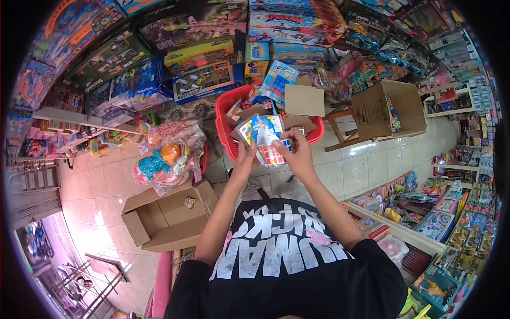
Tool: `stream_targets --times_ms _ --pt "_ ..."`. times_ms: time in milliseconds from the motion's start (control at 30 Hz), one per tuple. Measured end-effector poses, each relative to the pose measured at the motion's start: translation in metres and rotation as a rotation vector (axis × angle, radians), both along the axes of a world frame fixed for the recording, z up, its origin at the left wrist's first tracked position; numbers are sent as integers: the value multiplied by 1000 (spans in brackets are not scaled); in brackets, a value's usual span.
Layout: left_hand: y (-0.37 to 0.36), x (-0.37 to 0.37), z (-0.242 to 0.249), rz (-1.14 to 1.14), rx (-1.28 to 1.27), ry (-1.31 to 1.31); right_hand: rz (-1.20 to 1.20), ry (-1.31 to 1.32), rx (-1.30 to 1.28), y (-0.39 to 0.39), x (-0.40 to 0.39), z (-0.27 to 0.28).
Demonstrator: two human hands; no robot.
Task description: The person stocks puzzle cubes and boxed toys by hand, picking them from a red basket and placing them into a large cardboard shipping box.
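A puzzle cube point(272, 154) with red and blue faces, together with its white and blue printed packaging point(259, 129), is between my two hands. My left hand point(245, 159) grips the left side of the package, thumb on its front. On the right, my right hand point(299, 154) has its thumb and fingers around the cube's upper right part. Both hands are over the near edge of a red basket point(223, 127), which holds cardboard pieces and packaged toys. A blue packaged cube point(280, 81) stands at the basket's back.
An opened cardboard box point(172, 212) lies on the floor at left, below bagged toys point(163, 159). Another box point(372, 110) with cubes inside rests on a wooden stool point(340, 139) at right. Shelves of boxed toys point(204, 82) surround the floor area.
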State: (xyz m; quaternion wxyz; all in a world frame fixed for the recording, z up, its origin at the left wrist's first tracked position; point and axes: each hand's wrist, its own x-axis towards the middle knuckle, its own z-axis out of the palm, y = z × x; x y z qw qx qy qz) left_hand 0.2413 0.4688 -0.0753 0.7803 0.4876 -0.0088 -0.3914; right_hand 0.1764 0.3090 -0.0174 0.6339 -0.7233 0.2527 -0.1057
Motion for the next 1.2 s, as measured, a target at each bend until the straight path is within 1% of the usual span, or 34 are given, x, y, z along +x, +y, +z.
stream_targets --times_ms 33,67,133,167,200,233,267,333,367,400,433,467,500,533,567,600,667,733,767,800,833,867,933,967,1000,1067,1100,1133,1200 --pt "-6 -6 3 -56 -17 -9 -6 -35 -185 -3 -5 5" --pt "-15 -12 6 -62 -16 -16 -14 -71 -371 -7 -10 7" --pt "-37 -26 14 -67 75 -297 -41 -83 -369 -16 -23 7" --pt "-46 -31 15 -77 81 -196 -50 -113 -415 -22 -30 13" --pt "-55 -35 17 -87 79 -207 -60 -144 -463 -31 -37 16" --pt "-64 -41 18 -58 33 -118 -34 -156 -374 -42 -45 13" --pt "-72 -48 19 -29 -11 -28 -47 -161 -374 -53 -57 13" --pt "-85 -62 18 -41 -35 -44 -18 -176 -211 -75 -82 17" --pt "-92 -69 17 -33 -42 -81 -43 -115 -347 -87 -95 6" --pt "-99 -78 15 -27 -49 -116 -58 -115 -344 -96 -109 4" --pt "-106 -87 26 -62 -68 -122 -52 -33 -243 -104 -122 4" --pt "-116 -96 23 -78 -67 -125 -47 46 -143 -113 -135 4" --pt "-125 -106 18 -103 -68 -154 -10 48 15 -124 -146 -2" --pt "-135 -115 16 -128 -69 -184 -26 44 18 -134 -157 -3" --pt "-143 -122 17 -211 -72 -177 50 4 159 -142 -168 -4" --pt "-151 -130 12 -227 -70 -176 126 -39 300 -150 -179 -5" --pt "-170 -143 -2 -326 -105 -114 104 -94 310 -162 -201 -5" --pt "-187 -154 -19 -386 -85 -120 1 -72 295 -175 -225 -4" --pt "-196 -158 -29 -421 -27 -116 -22 -76 296 -183 -238 1" --pt "-206 -162 -39 -455 31 -113 -40 -38 235 -190 -250 8" --pt "-222 -173 6 -577 -4 -118 -59 -1 176 -198 -262 12" --pt "-235 -181 9 -599 -3 -124 -80 -9 176 -205 -273 8" --pt "-253 -193 13 -722 116 -284 -256 -107 207 -218 -290 -7" --pt "-258 -198 14 -761 87 -278 -330 -166 162 -227 -295 -12" --pt "-265 -202 14 -777 90 -285 -346 -174 165 -233 -303 -16" --pt "-278 -213 19 -808 81 -238 -399 -99 59 -239 -315 -6" --pt "-285 -217 18 -803 48 -248 -429 -74 -52 -243 -318 -19" --pt "-295 -222 21 -821 50 -248 -446 -74 -48 -247 -321 -21" --pt "-316 -230 29 -792 100 -273 -482 -25 -139 -256 -324 -24"
